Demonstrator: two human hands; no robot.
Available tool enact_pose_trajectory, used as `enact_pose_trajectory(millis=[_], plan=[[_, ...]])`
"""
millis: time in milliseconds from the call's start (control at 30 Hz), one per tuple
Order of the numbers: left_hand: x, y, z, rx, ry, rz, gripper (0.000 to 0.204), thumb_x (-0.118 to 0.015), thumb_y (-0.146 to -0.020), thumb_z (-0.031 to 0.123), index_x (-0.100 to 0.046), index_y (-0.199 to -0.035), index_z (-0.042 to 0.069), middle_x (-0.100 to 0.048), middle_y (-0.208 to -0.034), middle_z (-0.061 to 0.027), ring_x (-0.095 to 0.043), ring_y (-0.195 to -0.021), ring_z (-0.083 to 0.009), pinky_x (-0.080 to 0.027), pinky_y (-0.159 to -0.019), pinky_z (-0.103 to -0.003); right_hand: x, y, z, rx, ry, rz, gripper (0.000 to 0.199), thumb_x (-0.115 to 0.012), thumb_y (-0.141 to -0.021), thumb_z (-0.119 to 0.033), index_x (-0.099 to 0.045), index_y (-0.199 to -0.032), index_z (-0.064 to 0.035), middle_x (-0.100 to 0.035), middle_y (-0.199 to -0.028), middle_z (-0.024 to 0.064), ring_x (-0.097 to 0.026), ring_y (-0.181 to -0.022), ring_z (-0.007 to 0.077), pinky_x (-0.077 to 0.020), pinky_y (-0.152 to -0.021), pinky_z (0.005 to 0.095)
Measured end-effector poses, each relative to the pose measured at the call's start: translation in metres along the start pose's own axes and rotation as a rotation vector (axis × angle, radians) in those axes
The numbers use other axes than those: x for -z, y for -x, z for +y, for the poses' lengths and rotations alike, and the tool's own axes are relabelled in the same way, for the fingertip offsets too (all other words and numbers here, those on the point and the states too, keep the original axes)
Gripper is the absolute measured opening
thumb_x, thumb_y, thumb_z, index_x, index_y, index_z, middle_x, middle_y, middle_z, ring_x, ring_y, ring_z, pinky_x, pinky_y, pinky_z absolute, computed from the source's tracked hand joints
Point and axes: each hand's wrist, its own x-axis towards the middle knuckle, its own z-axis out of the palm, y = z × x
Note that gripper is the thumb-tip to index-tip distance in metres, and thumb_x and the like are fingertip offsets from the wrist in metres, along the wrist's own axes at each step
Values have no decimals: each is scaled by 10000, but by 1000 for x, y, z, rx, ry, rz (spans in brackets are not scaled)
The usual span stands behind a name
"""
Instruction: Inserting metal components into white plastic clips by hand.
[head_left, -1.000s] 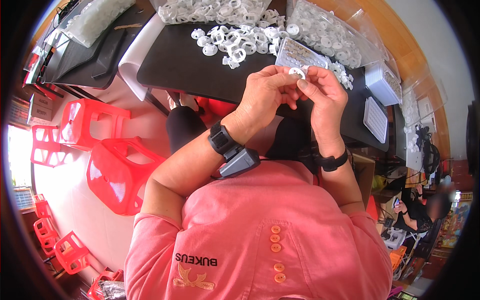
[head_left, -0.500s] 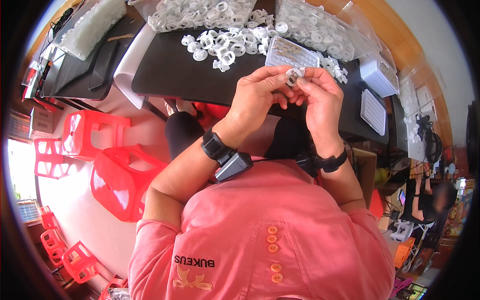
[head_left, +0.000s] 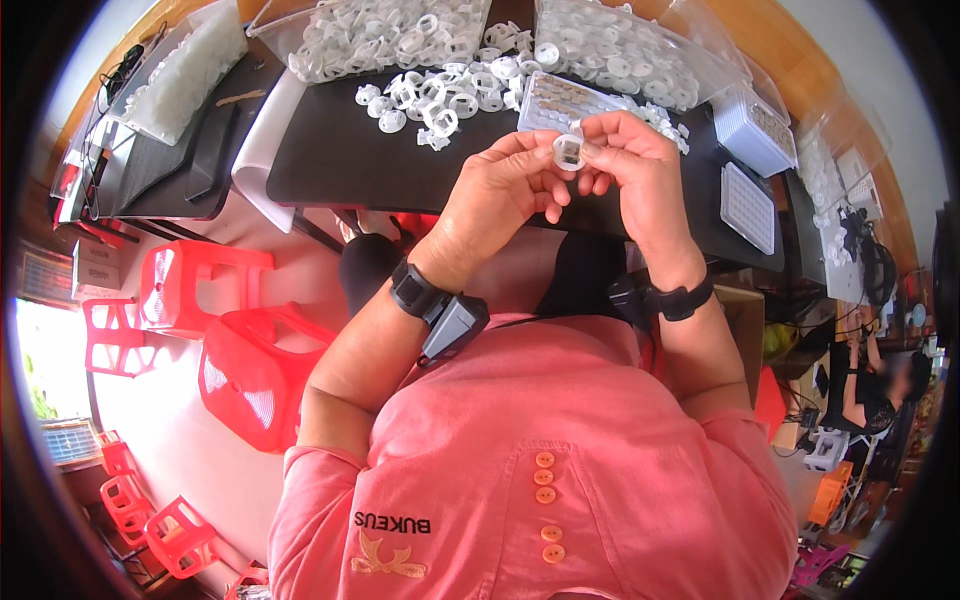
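Note:
Between my two hands, above the near edge of the black table, is a small round white plastic part (head_left: 570,152) with a squarish opening. My left hand (head_left: 508,180) is closed, pinching the part's left side between thumb and index finger. From the other side my right hand (head_left: 632,165) is closed on it too, its thumb at the part's right edge. A tiny white tab shows just above the ring, near the right fingertips; whether it is a separate piece I cannot tell. Just behind the hands lies a white gridded tray (head_left: 560,98) with small brownish pieces in some cells.
A loose pile of white plastic parts (head_left: 440,97) lies left of the tray. Behind stand two clear bins (head_left: 400,40) (head_left: 625,55) full of similar parts. At right are stacked trays (head_left: 752,130) and a single white tray (head_left: 748,208). Red stools (head_left: 262,375) stand on the left; another person (head_left: 870,395) sits far right.
My hands have shifted slightly left and down, and spread a little. The white part now faces up more openly between the fingertips. The whole view has moved a little.

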Motion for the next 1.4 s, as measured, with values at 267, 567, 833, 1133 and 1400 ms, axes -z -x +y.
enact_pose_trajectory(millis=[267, 567, 833, 1133, 1400], plan=[[8, -9, 4, 96, 69, -141, 326, -524, -1046, 290, -639, -1103, -10, -681, -900, -113, -644, -712, -187, -522, -613, -343, 8, -14, -18, -16, 147, -248, 333, -647, -884, -101, -599, -1198, -3, -684, -839, 38, -592, -644, 94, -430, -596, 228], [14, -12, 7, 146, 71, -179, 276, -592, -1004, 256, -670, -1038, -6, -708, -908, -133, -647, -673, -184, -516, -601, -336, 3, -15, -22, -7, 117, -315, 342, -668, -904, -102, -593, -1229, -25, -660, -879, 14, -599, -684, 85, -431, -617, 218], [22, -4, 3, 58, 149, -154, 241, -666, -949, 197, -632, -1112, 22, -682, -1063, -219, -632, -778, -206, -496, -652, -326, 66, -53, -27, 43, 495, 10, 139, -663, -901, -95, -681, -1026, -37, -623, -742, -20, -570, -617, 45, -408, -545, 185], [23, -7, 0, 53, 157, -137, 273, -634, -952, 81, -600, -1197, -37, -662, -1102, -208, -666, -811, -217, -528, -667, -318, 59, -76, -12, -68, 750, -161, 118, -705, -850, -136, -705, -921, -41, -606, -676, 18, -546, -532, 101, -420, -465, 262], [20, -3, 1, 31, 124, -160, 279, -635, -976, 161, -611, -1202, -1, -657, -1145, -217, -653, -823, -202, -499, -662, -317, 30, -86, 1, 81, 970, -197, 128, -717, -820, -143, -703, -908, -50, -576, -625, 12, -502, -488, 85, -374, -445, 275]])
